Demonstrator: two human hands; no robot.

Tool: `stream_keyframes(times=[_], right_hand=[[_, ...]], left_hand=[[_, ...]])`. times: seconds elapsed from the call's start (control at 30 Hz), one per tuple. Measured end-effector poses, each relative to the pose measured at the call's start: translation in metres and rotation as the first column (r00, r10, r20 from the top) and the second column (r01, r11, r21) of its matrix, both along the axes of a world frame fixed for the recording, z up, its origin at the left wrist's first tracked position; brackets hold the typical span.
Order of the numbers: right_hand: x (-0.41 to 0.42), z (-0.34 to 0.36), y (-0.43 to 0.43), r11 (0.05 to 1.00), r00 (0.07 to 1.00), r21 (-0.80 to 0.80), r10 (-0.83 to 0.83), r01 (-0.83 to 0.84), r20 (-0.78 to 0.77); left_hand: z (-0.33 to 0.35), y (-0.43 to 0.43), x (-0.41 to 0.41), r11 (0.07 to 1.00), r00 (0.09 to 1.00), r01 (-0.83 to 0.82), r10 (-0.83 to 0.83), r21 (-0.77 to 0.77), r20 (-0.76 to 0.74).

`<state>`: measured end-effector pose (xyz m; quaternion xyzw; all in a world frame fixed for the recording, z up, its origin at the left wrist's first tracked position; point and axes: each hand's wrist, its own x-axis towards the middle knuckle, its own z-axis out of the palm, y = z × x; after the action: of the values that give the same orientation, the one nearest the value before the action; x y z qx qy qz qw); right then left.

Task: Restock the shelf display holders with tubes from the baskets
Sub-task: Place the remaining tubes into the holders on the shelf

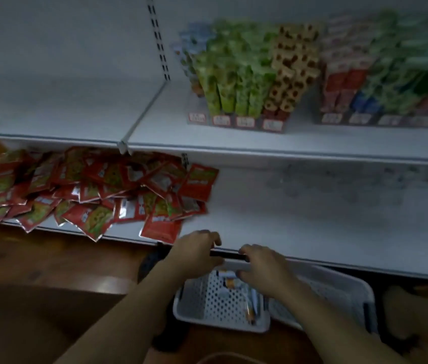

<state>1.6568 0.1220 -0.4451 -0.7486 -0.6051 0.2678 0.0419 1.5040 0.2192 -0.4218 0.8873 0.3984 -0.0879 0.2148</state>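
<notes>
A white perforated basket (202, 298) stands on the floor under the lower shelf, with a few tubes (230, 281) lying inside. Its black handle (228, 255) is raised. My left hand (197, 249) grips the handle's left end and my right hand (263, 269) curls over its right end. On the upper shelf, a display holder (236, 121) is packed with green and brown tubes, and a second holder (373, 119) holds red, blue and green ones. Faint clear holders (339, 185) sit on the lower shelf.
A second white basket (344, 287) sits right of the first. A heap of red sachets (89, 190) covers the left of the lower shelf (260, 219). The floor is brown wood (50, 261). The view is dim and blurred.
</notes>
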Motion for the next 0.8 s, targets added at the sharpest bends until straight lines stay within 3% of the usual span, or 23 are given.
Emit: stream_keyframes(times=[0.13, 0.27, 0.4, 0.57, 0.8], right_hand=[[0.002, -0.058, -0.025, 0.977, 1.0, -0.212, -0.027, 0.023, -0.017], [-0.006, -0.09, -0.033, 0.933, 0.998, -0.354, 0.064, -0.06, 0.0], [-0.019, -0.115, -0.03, 0.883, 0.997, -0.463, 0.08, -0.08, -0.021], [-0.036, -0.142, -0.017, 0.843, 0.984, -0.526, -0.168, 0.111, -0.06], [-0.038, -0.16, -0.019, 0.828, 0.968, -0.523, -0.25, 0.205, -0.016]], left_hand=[[-0.082, -0.032, 0.003, 0.971, 0.979, -0.089, 0.045, -0.223, -0.197], [-0.127, -0.047, 0.014, 0.931, 0.953, -0.083, -0.03, -0.356, -0.301], [-0.154, -0.043, 0.028, 0.927, 0.939, -0.035, -0.096, -0.373, -0.329], [-0.19, -0.034, 0.04, 0.952, 0.965, -0.011, -0.07, -0.306, -0.252], [-0.221, -0.037, 0.03, 0.95, 0.97, 0.038, -0.109, -0.309, -0.216]])
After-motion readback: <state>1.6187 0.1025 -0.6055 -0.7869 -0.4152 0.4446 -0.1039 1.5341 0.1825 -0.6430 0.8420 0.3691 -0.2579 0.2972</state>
